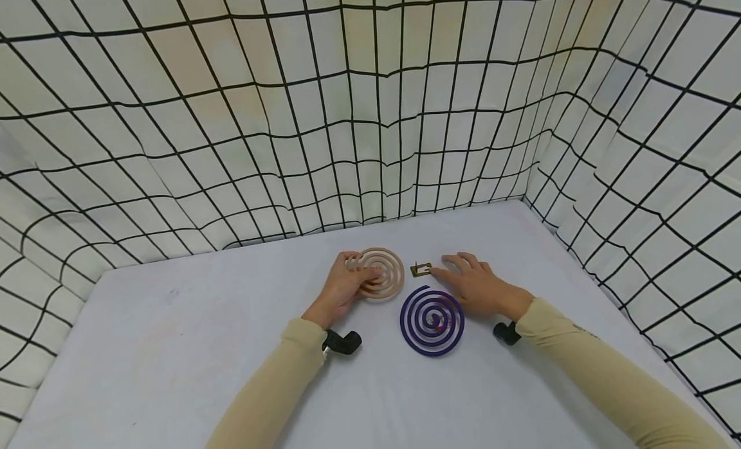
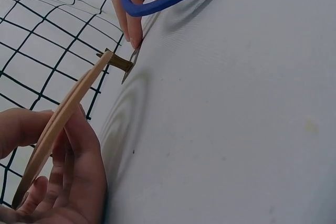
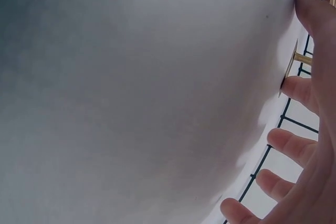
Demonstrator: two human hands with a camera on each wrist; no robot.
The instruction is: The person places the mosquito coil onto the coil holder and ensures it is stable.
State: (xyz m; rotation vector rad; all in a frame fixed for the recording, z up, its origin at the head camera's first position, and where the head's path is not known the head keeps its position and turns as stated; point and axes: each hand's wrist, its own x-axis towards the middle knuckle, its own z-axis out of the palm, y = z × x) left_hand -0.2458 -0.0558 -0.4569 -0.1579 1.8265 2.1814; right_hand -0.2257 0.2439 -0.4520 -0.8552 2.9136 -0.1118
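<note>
A tan mosquito coil (image 1: pixel 397 276) is pinched in my left hand (image 1: pixel 340 283), thumb on its upper face and fingers beneath. In the left wrist view, the tilted tan coil (image 2: pixel 62 113) overlaps the upright tab of a small brass-coloured metal coil stand (image 2: pixel 121 63). This stand (image 1: pixel 420 269) lies between the hands, its frame flat on the table. My right hand (image 1: pixel 476 285) touches the stand's edge with the index fingertip, the other fingers spread. Close to the right thumb is a dark blue spiral coil (image 1: pixel 431 354), with a shadow under its edge in the left wrist view.
The hands work on a white-covered table (image 1: pixel 191 339). Black grid netting (image 1: pixel 382 124) over pale cloth rises along its back and right sides. Small red marks (image 1: pixel 441 325) show through the blue coil's gaps. A dark wrist camera (image 1: pixel 343 342) sits on the left wrist.
</note>
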